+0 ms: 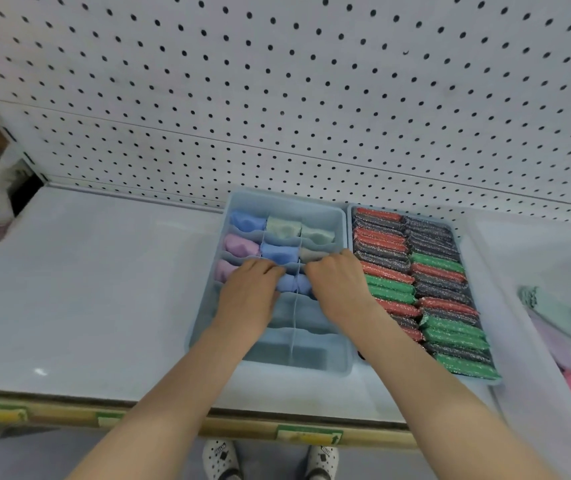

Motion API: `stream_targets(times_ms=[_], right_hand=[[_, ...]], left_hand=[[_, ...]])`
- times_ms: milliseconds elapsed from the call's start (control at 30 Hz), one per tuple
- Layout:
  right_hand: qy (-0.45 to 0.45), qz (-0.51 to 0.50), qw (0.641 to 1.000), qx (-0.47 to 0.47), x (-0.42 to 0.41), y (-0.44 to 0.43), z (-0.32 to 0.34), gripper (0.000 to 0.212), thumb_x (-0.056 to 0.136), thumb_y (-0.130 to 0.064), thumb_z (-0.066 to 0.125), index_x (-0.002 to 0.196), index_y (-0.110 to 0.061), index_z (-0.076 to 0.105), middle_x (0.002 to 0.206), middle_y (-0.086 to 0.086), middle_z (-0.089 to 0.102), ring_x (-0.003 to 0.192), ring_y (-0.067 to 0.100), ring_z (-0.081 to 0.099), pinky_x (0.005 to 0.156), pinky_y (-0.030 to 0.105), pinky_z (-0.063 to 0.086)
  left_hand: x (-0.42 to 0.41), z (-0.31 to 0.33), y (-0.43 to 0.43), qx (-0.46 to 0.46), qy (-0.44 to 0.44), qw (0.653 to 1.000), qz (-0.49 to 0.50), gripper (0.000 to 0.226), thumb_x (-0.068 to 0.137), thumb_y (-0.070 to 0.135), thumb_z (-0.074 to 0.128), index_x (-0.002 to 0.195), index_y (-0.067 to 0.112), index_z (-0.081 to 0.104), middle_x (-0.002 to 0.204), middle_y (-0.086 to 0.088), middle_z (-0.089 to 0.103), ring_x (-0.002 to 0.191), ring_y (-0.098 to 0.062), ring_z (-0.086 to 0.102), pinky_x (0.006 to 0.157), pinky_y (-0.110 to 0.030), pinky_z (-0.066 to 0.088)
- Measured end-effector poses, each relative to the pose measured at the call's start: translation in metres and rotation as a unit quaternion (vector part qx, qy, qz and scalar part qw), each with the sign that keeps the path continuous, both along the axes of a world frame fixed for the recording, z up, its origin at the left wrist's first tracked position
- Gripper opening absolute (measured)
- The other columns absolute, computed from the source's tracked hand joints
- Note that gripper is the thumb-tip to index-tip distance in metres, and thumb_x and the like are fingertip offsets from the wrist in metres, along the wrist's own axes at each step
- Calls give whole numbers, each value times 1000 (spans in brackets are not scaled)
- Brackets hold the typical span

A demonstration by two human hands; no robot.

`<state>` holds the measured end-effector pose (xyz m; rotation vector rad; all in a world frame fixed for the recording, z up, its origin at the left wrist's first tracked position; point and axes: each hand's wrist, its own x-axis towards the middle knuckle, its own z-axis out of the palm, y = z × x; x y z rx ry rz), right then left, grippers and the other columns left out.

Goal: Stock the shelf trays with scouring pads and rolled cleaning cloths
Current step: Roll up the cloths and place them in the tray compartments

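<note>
Pale blue divided tray [311,356] on white shelf [87,289], left hand [247,292] and right hand [337,282] both curled round blue rolled cloth [291,284] in its middle row, fingertips hidden, further rolled cloths [242,245] behind, adjoining tray [350,223] packed with scouring pads [440,306], clear bin [505,323] at right blurred, pegboard [277,98] beyond.

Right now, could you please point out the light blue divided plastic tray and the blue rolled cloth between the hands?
Light blue divided plastic tray [284,204]: head view, on its far wall.
Blue rolled cloth [287,284]: head view, on its exposed upper surface.
</note>
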<state>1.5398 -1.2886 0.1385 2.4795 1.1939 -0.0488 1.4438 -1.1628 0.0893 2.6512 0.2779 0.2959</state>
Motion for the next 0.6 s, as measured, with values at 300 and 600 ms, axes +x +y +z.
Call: stream_targets(times_ms=[300, 600], right_hand=[[98, 15, 985, 139, 5, -31, 12, 24, 82, -17, 65, 106, -19, 69, 98, 4, 71, 94, 26, 63, 76, 30, 45], [63, -199, 902, 378, 55, -233, 80, 24, 95, -18, 57, 114, -25, 68, 106, -5, 73, 97, 16, 66, 85, 30, 50]], left_hand=[[1, 4, -3, -9, 43, 999, 24, 36, 89, 11, 61, 124, 18, 65, 124, -1, 63, 115, -24, 56, 94, -36, 46], [53, 56, -116, -41, -60, 994, -79, 29, 88, 8, 65, 116, 16, 68, 113, -6, 66, 99, -27, 62, 84, -37, 49]])
